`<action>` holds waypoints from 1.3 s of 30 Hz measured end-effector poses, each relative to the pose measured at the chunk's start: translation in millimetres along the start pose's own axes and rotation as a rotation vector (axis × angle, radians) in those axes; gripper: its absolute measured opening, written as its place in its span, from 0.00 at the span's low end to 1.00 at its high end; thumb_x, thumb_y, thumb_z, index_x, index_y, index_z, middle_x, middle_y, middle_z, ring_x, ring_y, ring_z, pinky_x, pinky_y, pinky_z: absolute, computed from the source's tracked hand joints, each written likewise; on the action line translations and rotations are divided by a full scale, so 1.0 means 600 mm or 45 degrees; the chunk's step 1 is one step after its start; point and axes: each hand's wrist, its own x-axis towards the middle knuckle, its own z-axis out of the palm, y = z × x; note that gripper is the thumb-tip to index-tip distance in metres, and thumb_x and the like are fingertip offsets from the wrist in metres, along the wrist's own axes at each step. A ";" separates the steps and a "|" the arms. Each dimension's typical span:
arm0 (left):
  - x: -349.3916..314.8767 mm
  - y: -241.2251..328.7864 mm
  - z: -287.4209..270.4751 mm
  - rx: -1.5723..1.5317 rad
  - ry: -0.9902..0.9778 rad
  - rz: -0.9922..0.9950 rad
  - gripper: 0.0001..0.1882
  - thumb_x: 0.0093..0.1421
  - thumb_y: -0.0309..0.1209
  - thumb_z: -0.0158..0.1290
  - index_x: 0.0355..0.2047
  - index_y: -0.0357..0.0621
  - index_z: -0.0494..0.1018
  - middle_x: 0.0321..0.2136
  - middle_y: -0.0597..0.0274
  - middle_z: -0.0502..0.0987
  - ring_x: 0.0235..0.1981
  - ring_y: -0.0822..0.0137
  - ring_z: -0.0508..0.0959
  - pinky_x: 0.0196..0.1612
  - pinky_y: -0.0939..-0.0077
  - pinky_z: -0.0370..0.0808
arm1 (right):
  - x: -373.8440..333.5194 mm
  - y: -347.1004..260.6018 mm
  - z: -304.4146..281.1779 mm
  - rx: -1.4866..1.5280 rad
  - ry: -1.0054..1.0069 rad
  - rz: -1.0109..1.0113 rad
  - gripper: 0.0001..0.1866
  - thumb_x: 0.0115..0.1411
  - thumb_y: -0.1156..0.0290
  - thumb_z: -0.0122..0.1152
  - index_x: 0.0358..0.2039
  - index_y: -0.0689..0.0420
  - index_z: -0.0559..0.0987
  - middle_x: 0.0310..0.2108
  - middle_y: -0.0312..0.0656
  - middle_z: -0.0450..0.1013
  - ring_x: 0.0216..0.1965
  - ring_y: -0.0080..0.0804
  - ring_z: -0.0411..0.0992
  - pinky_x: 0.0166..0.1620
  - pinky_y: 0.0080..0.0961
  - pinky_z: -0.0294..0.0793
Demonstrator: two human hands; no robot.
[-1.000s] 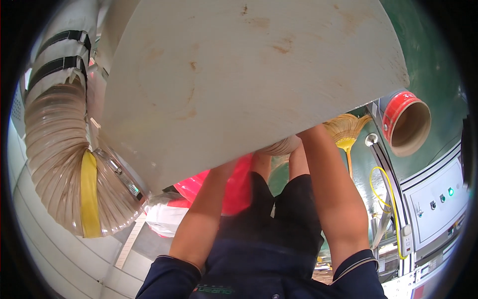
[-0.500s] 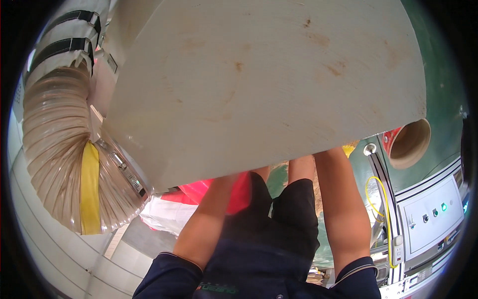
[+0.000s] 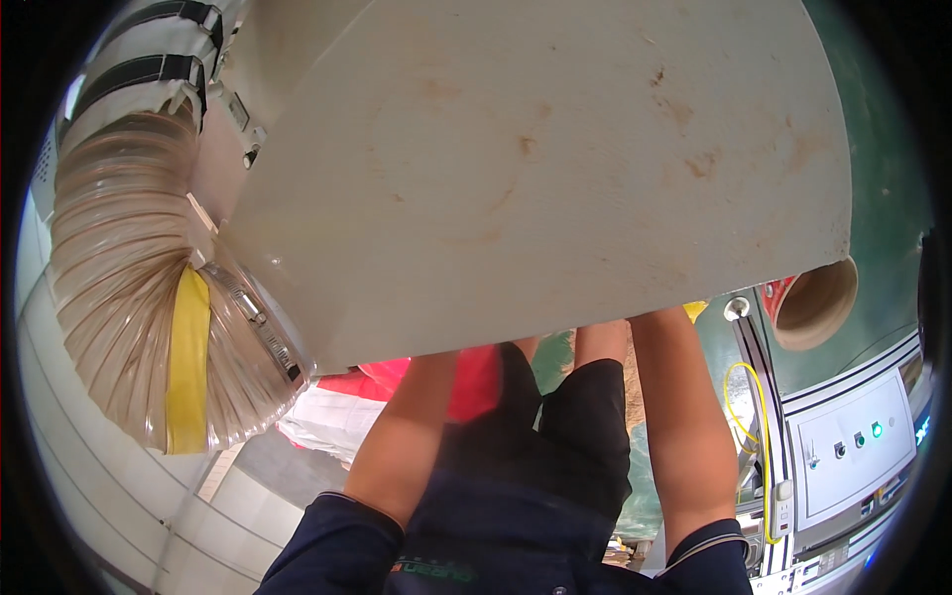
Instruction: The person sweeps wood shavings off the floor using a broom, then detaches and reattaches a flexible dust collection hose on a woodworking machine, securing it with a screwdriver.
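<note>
Because the broad, flat grey panel [image 3: 585,188] with rust-brown smudges spreads across the upper middle of my view, both hands are out of sight beyond its lower edge, and I cannot tell whether they are open, closed or gripping anything. My bare left forearm [image 3: 405,436] and bare right forearm [image 3: 689,426] run up to that edge and vanish there. I judge the main risk to be working blind: a quick upward move could scrape my skin on the edge, and leaning in could bring my head against the panel. Beside its lower left corner, seemingly joined to it, bends a ribbed, translucent hose [image 3: 124,268] with a yellow band [image 3: 188,362]; a hard tug there could strain the joint. Compared with a second ago, the smudges sit further right in my view, the lower edge lies more level, and it hides more of the red-banded, open-ended cylinder [image 3: 821,305] and nearly all of the yellow-bound straw broom [image 3: 696,310].
</note>
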 end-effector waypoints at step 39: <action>0.024 -0.019 -0.007 -0.267 -0.026 0.041 0.20 0.57 0.29 0.57 0.50 0.42 0.69 0.48 0.63 0.71 0.49 0.66 0.70 0.52 0.68 0.69 | -0.026 0.017 0.029 -0.144 -0.026 -0.164 0.14 0.52 0.78 0.60 0.42 0.63 0.77 0.39 0.47 0.75 0.41 0.45 0.73 0.43 0.34 0.72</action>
